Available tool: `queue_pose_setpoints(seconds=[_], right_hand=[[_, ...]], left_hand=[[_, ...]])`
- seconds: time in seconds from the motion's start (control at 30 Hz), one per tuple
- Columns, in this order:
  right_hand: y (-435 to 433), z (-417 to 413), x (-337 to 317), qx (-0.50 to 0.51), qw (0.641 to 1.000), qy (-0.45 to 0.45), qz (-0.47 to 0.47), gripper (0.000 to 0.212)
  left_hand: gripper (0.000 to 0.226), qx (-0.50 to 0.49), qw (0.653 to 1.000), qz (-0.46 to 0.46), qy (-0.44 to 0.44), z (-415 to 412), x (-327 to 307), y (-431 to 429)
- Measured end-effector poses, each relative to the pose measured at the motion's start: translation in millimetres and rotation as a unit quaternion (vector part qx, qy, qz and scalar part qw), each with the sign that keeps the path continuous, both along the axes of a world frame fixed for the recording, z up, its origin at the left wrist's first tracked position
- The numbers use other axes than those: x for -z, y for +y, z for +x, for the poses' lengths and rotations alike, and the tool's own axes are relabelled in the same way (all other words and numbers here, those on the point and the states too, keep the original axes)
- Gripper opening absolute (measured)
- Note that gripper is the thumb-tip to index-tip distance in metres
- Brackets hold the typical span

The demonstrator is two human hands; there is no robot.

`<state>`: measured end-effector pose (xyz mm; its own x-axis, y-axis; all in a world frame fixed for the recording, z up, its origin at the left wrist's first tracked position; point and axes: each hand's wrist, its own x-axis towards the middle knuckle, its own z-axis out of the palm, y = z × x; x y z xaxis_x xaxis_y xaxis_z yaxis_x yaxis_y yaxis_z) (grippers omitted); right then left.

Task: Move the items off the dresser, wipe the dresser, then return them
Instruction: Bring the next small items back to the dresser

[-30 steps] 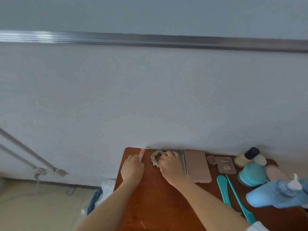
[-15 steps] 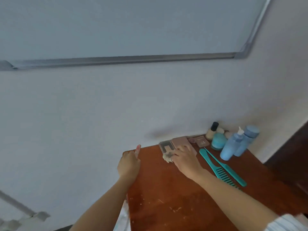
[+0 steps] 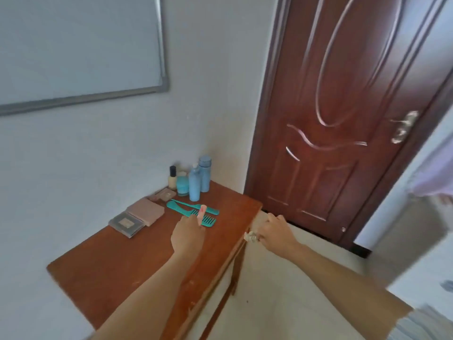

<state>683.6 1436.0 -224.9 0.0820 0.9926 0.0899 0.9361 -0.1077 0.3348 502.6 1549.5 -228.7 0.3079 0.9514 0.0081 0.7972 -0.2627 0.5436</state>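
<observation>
The brown wooden dresser (image 3: 115, 261) stands against the white wall. My left hand (image 3: 187, 235) hovers over its top and grips a small pink tube (image 3: 201, 212). My right hand (image 3: 278, 233) is past the dresser's right edge, above the floor, and holds a beige scrunchie (image 3: 251, 237). On the dresser lie two teal combs (image 3: 193, 211), a pink case (image 3: 146, 211), a clear compact (image 3: 125, 224), two blue bottles (image 3: 199, 180), a teal jar (image 3: 182, 185) and a foundation bottle (image 3: 172, 179).
A dark wooden door (image 3: 343, 119) with a metal handle (image 3: 403, 127) is shut to the right of the dresser. A whiteboard (image 3: 73, 50) hangs on the wall above. Pale floor (image 3: 282, 303) stretches right of the dresser.
The view has swung right, bringing the door in. My right hand lifted the scrunchie off the dresser and carried it past the right edge. My left hand moved right with the pink tube.
</observation>
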Motion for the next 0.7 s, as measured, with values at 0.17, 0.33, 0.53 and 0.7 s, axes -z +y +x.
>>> queue_pose_setpoints(seconds=[0.17,0.33,0.53,0.7], right_hand=[[-135.0,77.8,-8.3,0.206,0.974,0.089,-0.017,0.026],[-280.3,148.6,-23.9,0.341,0.937,0.05,0.06,0.013],[-442.6,221.3,-40.0,0.47,0.86,0.109,0.165,0.014],[-538.2,254.9,-37.3,0.548,0.797,0.138,0.211,0.024]], left_hand=[[0.027,0.183,0.983,0.019,0.028,117.0,-8.4,-81.1],[0.026,0.333,0.942,0.043,0.031,238.9,-26.1,-199.3],[0.024,0.398,0.917,0.013,0.004,363.4,-43.6,-345.1],[0.035,0.445,0.894,-0.011,-0.046,419.8,-44.7,-439.5]])
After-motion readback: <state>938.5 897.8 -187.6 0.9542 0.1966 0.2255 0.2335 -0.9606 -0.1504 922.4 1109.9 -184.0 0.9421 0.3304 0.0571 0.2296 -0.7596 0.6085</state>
